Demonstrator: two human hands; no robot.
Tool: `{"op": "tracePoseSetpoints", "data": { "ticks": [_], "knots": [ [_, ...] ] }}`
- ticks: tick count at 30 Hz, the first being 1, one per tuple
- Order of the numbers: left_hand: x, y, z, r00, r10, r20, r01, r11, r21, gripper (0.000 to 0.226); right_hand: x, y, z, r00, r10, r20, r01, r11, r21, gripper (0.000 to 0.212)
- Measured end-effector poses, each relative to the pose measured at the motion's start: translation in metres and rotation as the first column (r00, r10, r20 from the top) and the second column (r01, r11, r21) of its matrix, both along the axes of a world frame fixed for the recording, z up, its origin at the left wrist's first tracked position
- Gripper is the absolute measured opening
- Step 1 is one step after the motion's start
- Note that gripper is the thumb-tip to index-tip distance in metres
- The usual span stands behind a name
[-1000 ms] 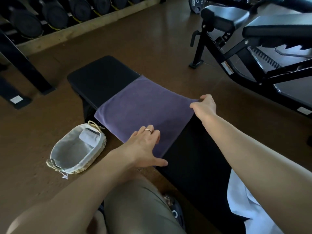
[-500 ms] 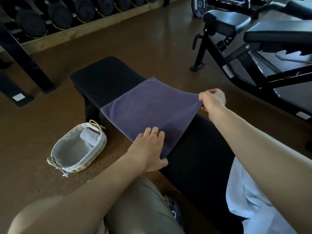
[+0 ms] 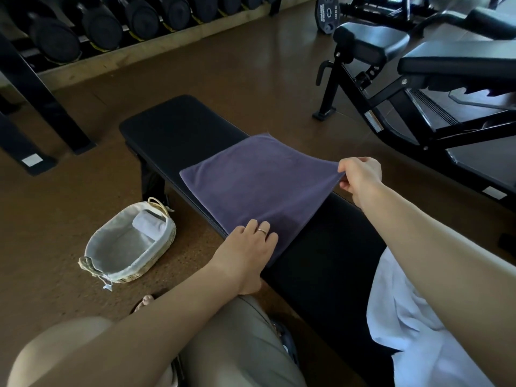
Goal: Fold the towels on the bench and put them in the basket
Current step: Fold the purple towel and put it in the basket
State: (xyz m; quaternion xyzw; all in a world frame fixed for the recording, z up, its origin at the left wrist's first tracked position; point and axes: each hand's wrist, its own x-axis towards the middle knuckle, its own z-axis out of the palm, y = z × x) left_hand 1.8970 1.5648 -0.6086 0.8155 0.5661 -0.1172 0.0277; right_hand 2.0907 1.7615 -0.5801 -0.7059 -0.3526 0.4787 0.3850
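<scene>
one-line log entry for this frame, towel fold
stage: folding | purple towel flat on bench | left hand presses near corner | right hand pinches right corner | basket: one rolled towel

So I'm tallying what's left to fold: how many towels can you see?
3. A purple towel lies spread on the bench, a white towel is heaped at its near end, and a rolled towel sits in the basket. Others may be hidden.
</scene>
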Motion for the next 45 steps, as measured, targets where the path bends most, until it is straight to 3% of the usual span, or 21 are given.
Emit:
{"op": "tracePoseSetpoints", "data": {
  "ticks": [6,21,25,30,35,37,41,45],
  "knots": [
    [-0.003,-0.001,0.0,0.998,-0.059,-0.012,0.06,0.997,0.041,0.047,0.0,0.0,0.007,0.994,-0.004,-0.109,-0.001,0.999,-0.045,0.034],
    [-0.008,-0.005,0.0,0.986,-0.11,0.122,0.095,0.987,0.126,0.04,-0.003,0.005,0.006,0.997,0.025,-0.066,-0.028,0.998,-0.058,0.019],
    [-0.003,-0.004,-0.004,0.994,-0.093,0.06,0.084,0.987,0.137,0.052,0.001,0.003,0.005,0.994,0.026,-0.103,-0.033,0.997,-0.067,0.033],
    [0.003,-0.006,-0.003,0.992,-0.124,-0.022,0.126,0.98,0.155,0.034,0.004,0.004,0.006,0.994,0.054,-0.094,-0.059,0.997,-0.048,0.023],
    [0.001,-0.009,0.002,0.991,-0.126,0.054,0.118,0.984,0.133,0.028,0.004,0.006,0.004,0.991,0.065,-0.116,-0.071,0.996,-0.046,0.032],
    [-0.002,-0.008,0.004,0.987,-0.135,0.091,0.124,0.986,0.115,0.039,0.004,0.006,0.004,0.99,0.065,-0.125,-0.072,0.996,-0.051,0.036],
    [-0.007,-0.007,0.014,0.986,-0.165,0.018,0.165,0.986,-0.018,0.065,0.005,0.006,0.005,0.991,0.075,-0.115,-0.082,0.995,-0.055,0.042],
    [-0.013,-0.006,0.026,0.992,-0.129,0.014,0.129,0.992,-0.006,0.042,0.005,0.007,0.007,0.989,0.097,-0.113,-0.103,0.993,-0.053,0.045]
  ]
}}
